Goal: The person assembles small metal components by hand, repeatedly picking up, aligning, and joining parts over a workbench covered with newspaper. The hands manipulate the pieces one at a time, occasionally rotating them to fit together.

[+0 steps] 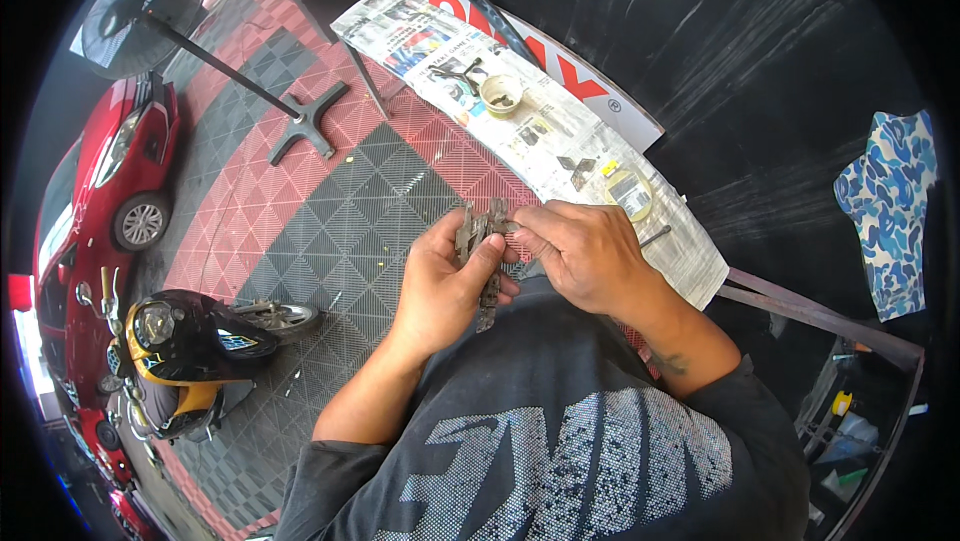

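Observation:
In front of my torso, my left hand [445,276] is closed around a jagged, dark grey-brown piece [487,228], its thumb pressed across the front. The piece is long and uneven, and its lower end sticks out below the fingers; I cannot make out its kind. At its upper right side, my right hand [590,256] has thumb and forefinger pinched together, touching the edge of the piece or a small bit there. Just beyond the right hand, a flat tape roll [628,193] lies on the newspaper-covered table [690,256], with a thin dark tool [655,236] nearby.
Farther along the table stand a round tan container [500,97] with small bits inside and a black branched part [458,76]. A signboard [630,121] leans behind. To the left are a motorbike [185,356], a red car [120,171] and a fan stand [300,119] on tiled floor.

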A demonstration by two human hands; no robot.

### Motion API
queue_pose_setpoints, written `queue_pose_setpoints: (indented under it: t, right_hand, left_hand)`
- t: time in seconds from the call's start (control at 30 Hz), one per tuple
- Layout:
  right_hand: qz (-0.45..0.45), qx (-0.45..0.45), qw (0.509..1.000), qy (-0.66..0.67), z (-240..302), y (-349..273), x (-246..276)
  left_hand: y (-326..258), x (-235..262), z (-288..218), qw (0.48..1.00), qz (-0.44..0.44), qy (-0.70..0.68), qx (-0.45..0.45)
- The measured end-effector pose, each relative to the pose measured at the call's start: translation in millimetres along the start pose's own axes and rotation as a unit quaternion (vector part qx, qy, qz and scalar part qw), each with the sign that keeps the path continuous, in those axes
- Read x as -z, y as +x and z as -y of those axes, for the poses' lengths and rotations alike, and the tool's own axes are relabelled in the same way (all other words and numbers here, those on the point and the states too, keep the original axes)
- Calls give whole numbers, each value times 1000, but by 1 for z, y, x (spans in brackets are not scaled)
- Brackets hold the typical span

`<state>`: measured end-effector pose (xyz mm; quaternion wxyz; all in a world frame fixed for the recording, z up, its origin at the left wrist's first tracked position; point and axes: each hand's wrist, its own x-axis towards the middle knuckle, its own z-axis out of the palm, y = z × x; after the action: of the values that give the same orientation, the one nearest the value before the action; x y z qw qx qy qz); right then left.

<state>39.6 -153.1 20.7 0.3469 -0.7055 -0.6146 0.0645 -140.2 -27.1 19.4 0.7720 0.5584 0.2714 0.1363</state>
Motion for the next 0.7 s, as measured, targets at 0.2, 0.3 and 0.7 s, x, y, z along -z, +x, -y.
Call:
queue_pose_setpoints:
  t: [0.2,0.3,0.7]
  right_hand:
    - [-26,6,1000,-8,-4,1,0]
    - [-30,18,999,-23,-6,3,-2]
    - [-50,20,995,-78,-9,12,3]
  left_hand:
    - [3,1,3,1000,2,-7,1]
    - [3,1,-2,1000,1,-29,11]
    - [13,1,-4,999,-8,-43,5]
